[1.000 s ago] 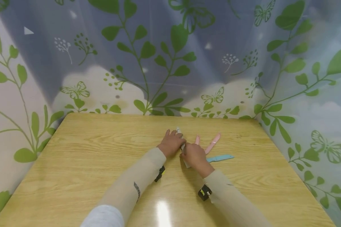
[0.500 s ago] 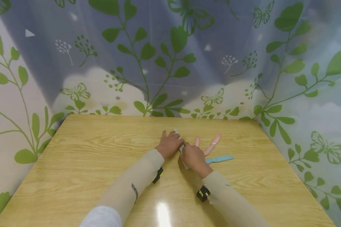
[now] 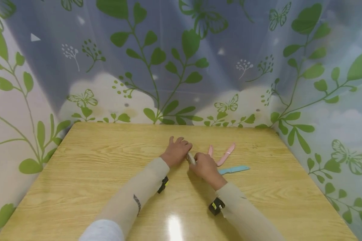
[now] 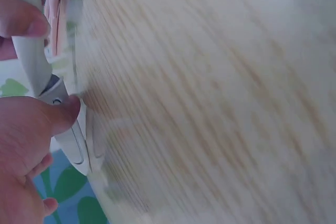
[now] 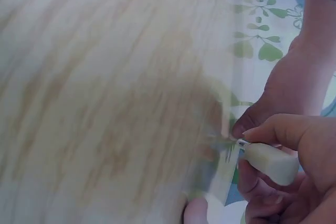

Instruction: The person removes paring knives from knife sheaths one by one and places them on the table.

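Note:
A white knife in a pale sheath is held between the two hands. In the left wrist view the left hand [image 4: 23,140] pinches the sheath [image 4: 76,148] under its thumb, just below where it meets the handle [image 4: 32,64]. The right hand [image 3: 206,167] grips that handle, its butt end showing in the right wrist view. In the head view the left hand [image 3: 176,152] lies across the far part with fingers spread, hiding the sheath. The blade is hidden.
Right of the hands lie a blue knife [image 3: 235,169] and two slim pink pieces, the longer one [image 3: 226,154] and a shorter one [image 3: 210,150], partly behind the right hand. A wooden table [image 3: 108,174] lies beneath, with a patterned curtain [image 3: 181,67] along its back and sides.
The left hand has shifted slightly left. The white knife has tilted between the hands, so its ends past the hands no longer show in the head view. The pink pieces and blue knife stay put.

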Available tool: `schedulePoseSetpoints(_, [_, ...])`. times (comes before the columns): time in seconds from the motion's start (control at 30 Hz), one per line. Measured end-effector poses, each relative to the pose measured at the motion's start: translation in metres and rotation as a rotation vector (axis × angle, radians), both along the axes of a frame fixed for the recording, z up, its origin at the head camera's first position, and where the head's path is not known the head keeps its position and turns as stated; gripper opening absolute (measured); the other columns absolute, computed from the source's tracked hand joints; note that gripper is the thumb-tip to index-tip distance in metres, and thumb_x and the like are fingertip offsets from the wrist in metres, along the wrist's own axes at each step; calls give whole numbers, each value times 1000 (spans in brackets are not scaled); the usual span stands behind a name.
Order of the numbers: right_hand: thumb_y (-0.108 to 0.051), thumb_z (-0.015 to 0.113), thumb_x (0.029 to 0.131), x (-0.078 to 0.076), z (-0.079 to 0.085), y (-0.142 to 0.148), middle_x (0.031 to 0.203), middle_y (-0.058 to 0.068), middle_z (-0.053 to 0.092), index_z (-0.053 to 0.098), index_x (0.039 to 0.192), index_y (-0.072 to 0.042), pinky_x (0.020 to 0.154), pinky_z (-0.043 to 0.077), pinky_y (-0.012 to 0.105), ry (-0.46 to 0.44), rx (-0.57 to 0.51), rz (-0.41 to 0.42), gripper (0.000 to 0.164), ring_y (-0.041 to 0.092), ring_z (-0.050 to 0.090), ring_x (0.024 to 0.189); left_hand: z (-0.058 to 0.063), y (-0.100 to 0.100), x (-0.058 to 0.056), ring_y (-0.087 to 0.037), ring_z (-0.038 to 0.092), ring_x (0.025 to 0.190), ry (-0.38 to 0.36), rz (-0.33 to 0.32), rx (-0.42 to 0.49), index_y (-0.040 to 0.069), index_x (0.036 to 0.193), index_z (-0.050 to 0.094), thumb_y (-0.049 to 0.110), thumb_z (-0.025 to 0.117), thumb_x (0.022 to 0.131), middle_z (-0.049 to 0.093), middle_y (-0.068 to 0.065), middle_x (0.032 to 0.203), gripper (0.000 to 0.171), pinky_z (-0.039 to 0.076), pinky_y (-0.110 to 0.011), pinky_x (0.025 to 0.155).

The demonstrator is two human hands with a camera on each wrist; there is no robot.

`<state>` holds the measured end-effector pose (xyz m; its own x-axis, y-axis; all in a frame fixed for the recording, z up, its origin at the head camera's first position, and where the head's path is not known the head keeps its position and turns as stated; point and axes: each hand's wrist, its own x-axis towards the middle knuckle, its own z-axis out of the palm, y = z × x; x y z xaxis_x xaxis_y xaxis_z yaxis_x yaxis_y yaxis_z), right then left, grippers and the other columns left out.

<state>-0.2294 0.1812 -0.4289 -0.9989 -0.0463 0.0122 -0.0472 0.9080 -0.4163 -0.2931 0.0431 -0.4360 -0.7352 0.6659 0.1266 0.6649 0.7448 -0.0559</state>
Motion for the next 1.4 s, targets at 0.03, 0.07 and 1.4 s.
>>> schedulePoseSetpoints(0.03, [-16,69,79,0,0,0,66,5,61,65,84,-4,45,41,29,10,-10,7,14,18,53,52,1,-2,0,-32,41,127,2,-2,6,16,113,55,13,58,95,62,-6,124,19,29,-64,101])
schedulePoseSetpoints(0.07, [-16,70,79,1,1,0,66,5,62,65,84,-4,45,41,28,19,-13,11,14,18,53,52,0,-4,0,-32,40,128,-3,-1,2,16,112,54,15,58,96,63,-6,124,17,29,-64,102])
schedulePoseSetpoints(1.4, [-34,75,81,0,14,24,90,9,70,70,95,-7,70,51,39,96,-407,50,31,21,55,78,17,-74,0,-10,45,57,-381,-111,477,14,95,71,28,65,90,69,2,80,16,39,-26,56])
